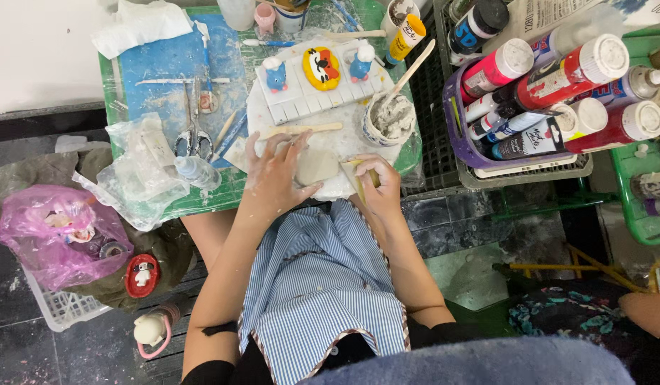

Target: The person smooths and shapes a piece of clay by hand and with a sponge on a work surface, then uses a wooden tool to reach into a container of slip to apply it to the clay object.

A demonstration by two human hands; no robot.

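My left hand (276, 173) rests with fingers spread on a pale grey clay piece (317, 165) lying on a round white board (330, 139). To its right, my right hand (377, 187) grips a small folded tan sheet, like sandpaper (356, 171), held against the clay's right edge. Just above my left fingers a flat wooden stick (301, 130) lies across the board. A small cup of grey paste (390, 117) with a wooden stick standing in it is at the board's right side.
A white tray (294, 107) holds two blue figurines and a yellow-orange one. Scissors (194, 132) and brushes lie on the green mat. A purple basket of paint bottles (551, 93) stands right. A pink plastic bag (59, 232) sits on the floor left.
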